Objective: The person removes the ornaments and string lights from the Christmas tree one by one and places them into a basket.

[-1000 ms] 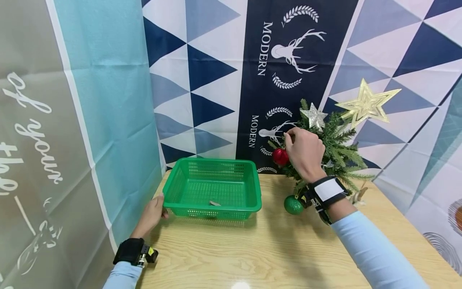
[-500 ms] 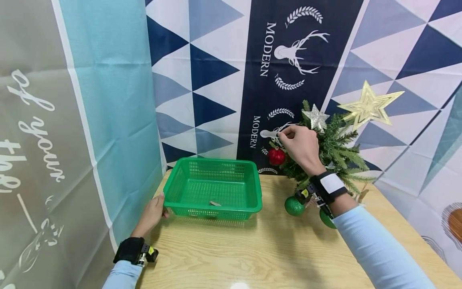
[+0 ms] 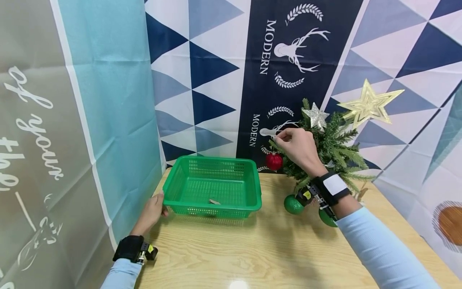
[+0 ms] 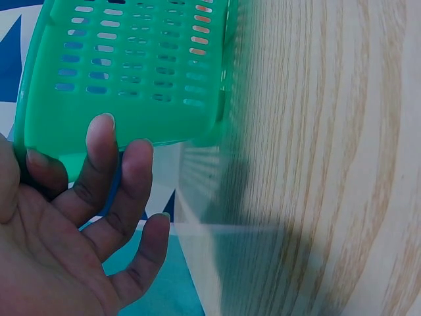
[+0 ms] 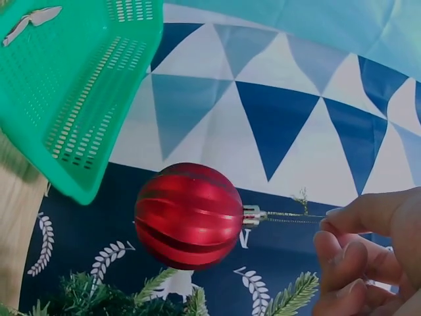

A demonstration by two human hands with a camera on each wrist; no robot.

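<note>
My right hand [image 3: 298, 150] pinches the gold string [image 5: 293, 218] of a red Christmas bauble [image 3: 274, 161] between thumb and index finger. The bauble [image 5: 189, 216], ribbed with a silver cap, hangs just left of a small Christmas tree [image 3: 337, 150]. On the left, my other hand [image 3: 150, 214] holds the near left corner of a green plastic basket [image 3: 216, 186]. Seen from the left wrist, thumb and index finger are at the basket's rim while the remaining fingers [image 4: 136, 178] are loosely bent beside its wall.
A small pale slender piece [image 3: 214, 202] lies in the basket. The tree carries a silver star [image 3: 316, 117], a gold star [image 3: 371, 105] and green baubles [image 3: 293, 204] low down. A patterned cloth [image 3: 213, 80] rises behind the wooden table [image 3: 223, 249].
My right hand has shifted left, away from the tree, and the red bauble has moved left with it, dangling from its string. The left hand and the basket have stayed in place.
</note>
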